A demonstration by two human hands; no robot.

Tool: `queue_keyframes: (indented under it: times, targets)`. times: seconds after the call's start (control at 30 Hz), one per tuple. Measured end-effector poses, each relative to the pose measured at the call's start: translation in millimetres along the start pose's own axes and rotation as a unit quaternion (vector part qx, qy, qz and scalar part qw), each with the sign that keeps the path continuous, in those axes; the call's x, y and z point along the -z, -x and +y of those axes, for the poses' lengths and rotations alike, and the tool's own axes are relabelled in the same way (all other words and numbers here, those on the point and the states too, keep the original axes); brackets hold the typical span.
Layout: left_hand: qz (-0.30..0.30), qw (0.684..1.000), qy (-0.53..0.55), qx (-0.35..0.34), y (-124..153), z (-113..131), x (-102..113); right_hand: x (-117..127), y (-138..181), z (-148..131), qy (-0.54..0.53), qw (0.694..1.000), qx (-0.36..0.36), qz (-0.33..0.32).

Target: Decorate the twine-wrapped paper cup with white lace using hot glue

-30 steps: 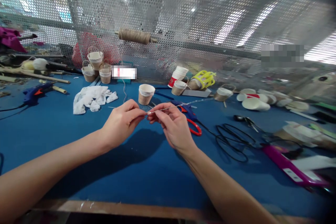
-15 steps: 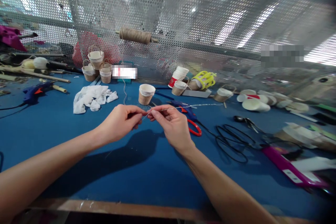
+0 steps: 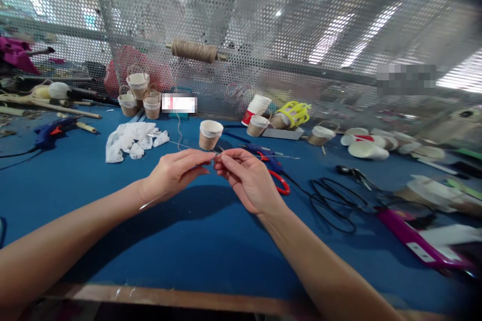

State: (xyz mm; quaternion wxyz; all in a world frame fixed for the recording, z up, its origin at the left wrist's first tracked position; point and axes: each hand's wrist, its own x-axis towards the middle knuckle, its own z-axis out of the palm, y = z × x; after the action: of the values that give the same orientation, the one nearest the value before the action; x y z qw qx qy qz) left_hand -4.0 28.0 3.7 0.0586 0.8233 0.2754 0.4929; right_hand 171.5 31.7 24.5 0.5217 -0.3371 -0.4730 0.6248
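My right hand (image 3: pixel 246 175) pinches a thin, shiny twisted wire between thumb and fingertips. The wire's twisted length (image 3: pixel 288 157) sticks out stiffly to the right. My left hand (image 3: pixel 178 170) meets it at the fingertips, fingers stretched out and the thumb apart below them. Two loose wire ends spread to the left: one end (image 3: pixel 171 144) passes above my left hand, and another end (image 3: pixel 150 203) shows by the wrist. Just behind the hands stands a small brown pot with a white lined rim (image 3: pixel 210 135).
Left are crumpled white cloth (image 3: pixel 130 143), stacked small pots (image 3: pixel 138 85) and a blue glue gun (image 3: pixel 52 130). Right of my hands lie another glue gun (image 3: pixel 269 158), red-handled scissors (image 3: pixel 280 184) and a coiled black cord (image 3: pixel 331 205). A twine spool (image 3: pixel 194 51) hangs on the mesh.
My left hand's fingers have straightened and the thumb has parted from them. The wire's twisted length reaches less far right, and its loose ends now spread out to the left.
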Motion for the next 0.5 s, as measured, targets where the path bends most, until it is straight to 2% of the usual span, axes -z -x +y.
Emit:
queue_keyframes:
  times: [0.3, 0.4, 0.5]
  targets:
    - [0.031, 0.998, 0.049, 0.025, 0, 11, -5, -2, 2, -5, -0.014, 0.997, -0.057, -0.049]
    - [0.031, 0.995, 0.046, 0.082, 2, 11, -6, -3, 3, -2, 0.014, 0.998, -0.036, -0.045]
    - [0.034, 0.982, 0.082, 0.167, 3, 12, -8, -5, 6, 1, 0.076, 0.996, 0.032, -0.019]
